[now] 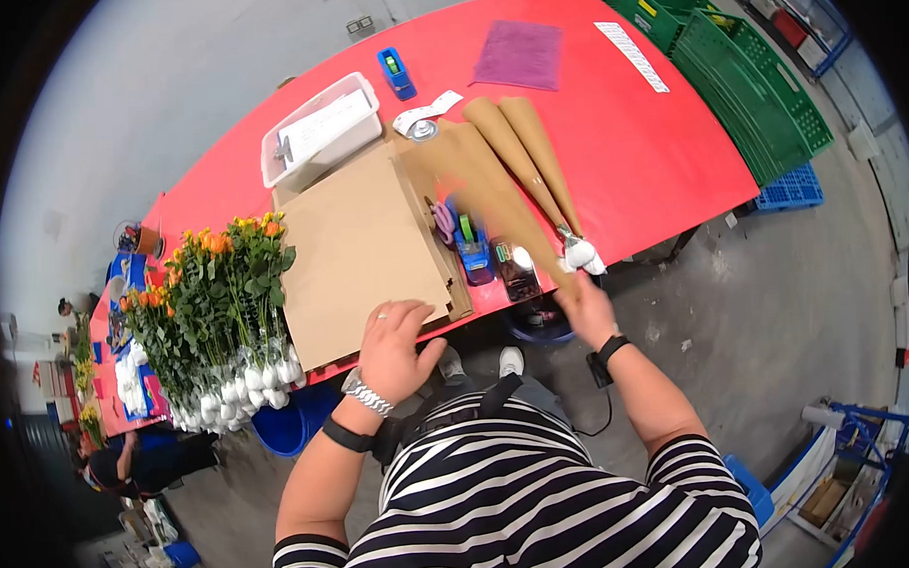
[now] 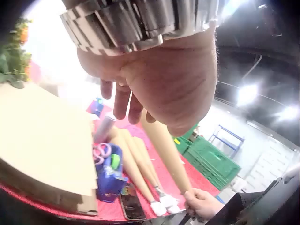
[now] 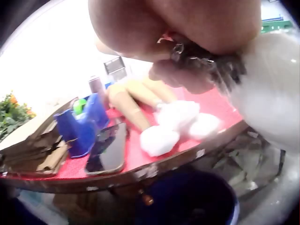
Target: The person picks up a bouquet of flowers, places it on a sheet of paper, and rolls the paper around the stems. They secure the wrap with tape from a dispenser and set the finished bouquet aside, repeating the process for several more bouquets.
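Observation:
My right hand (image 1: 586,309) grips the narrow end of a brown paper cone (image 2: 165,145), which slants up over the table and is blurred in the head view. In the right wrist view the fingers curl round crinkled clear wrap, with a white bulb (image 3: 272,79) below the grip. Other brown paper cones (image 1: 515,157) lie side by side on the table, their white padded ends (image 1: 579,252) near the front edge. My left hand (image 1: 397,346) holds nothing; its fingers are spread loosely above the near edge of a flat cardboard sheet (image 1: 358,252).
On the red table (image 1: 661,167) stand blue tape dispensers (image 1: 473,248), pink scissors (image 1: 442,222), a phone (image 1: 517,270) and a white tray (image 1: 319,128). Bunches of orange roses (image 1: 218,262) lie at left. Green crates (image 1: 753,93) stand beyond the right edge, a blue bucket (image 3: 187,199) below the front.

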`<state>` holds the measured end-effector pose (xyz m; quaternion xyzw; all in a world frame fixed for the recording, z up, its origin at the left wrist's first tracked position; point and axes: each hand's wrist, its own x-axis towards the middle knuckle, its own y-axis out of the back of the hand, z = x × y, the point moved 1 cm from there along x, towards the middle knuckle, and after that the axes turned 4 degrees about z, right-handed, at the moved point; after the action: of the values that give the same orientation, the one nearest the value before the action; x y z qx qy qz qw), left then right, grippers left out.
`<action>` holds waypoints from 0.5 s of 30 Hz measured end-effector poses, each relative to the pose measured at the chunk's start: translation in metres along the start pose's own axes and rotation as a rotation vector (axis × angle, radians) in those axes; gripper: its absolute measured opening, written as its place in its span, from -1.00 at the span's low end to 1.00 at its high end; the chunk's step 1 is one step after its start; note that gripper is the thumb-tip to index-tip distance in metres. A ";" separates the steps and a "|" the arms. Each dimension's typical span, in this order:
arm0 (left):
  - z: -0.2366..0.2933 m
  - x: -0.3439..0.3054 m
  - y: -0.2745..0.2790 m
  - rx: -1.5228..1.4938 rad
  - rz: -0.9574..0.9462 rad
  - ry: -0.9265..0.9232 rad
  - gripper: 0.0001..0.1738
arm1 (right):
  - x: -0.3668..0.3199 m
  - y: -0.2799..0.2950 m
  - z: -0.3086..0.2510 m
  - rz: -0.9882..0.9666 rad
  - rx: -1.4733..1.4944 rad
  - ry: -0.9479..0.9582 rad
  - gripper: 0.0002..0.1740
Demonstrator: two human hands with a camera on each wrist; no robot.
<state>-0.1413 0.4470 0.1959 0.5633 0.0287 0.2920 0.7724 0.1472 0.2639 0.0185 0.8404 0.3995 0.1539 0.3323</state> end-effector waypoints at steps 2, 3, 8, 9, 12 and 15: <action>-0.018 -0.030 0.005 -0.031 -0.100 0.186 -0.57 | 0.035 0.010 0.034 0.176 -0.141 -0.138 -0.56; -0.029 -0.051 0.006 -0.014 -0.148 0.243 -0.57 | 0.054 0.015 0.049 0.261 -0.188 -0.187 -0.56; -0.087 -0.169 0.006 -0.061 -0.321 0.682 -0.56 | 0.158 0.012 0.113 0.288 -0.174 -0.229 -0.48; -0.100 -0.195 0.006 -0.063 -0.339 0.798 -0.55 | 0.178 0.006 0.129 0.246 -0.114 -0.172 -0.47; -0.132 -0.252 0.014 -0.067 -0.303 1.054 -0.54 | 0.226 -0.023 0.192 0.040 0.163 -0.219 -0.47; -0.151 -0.267 0.028 -0.086 -0.185 1.223 -0.55 | 0.203 -0.020 0.157 -0.138 0.203 -0.218 -0.48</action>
<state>-0.4308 0.4520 0.0901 0.2576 0.5032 0.4947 0.6601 0.3466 0.3616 -0.1115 0.8520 0.4313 -0.0024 0.2966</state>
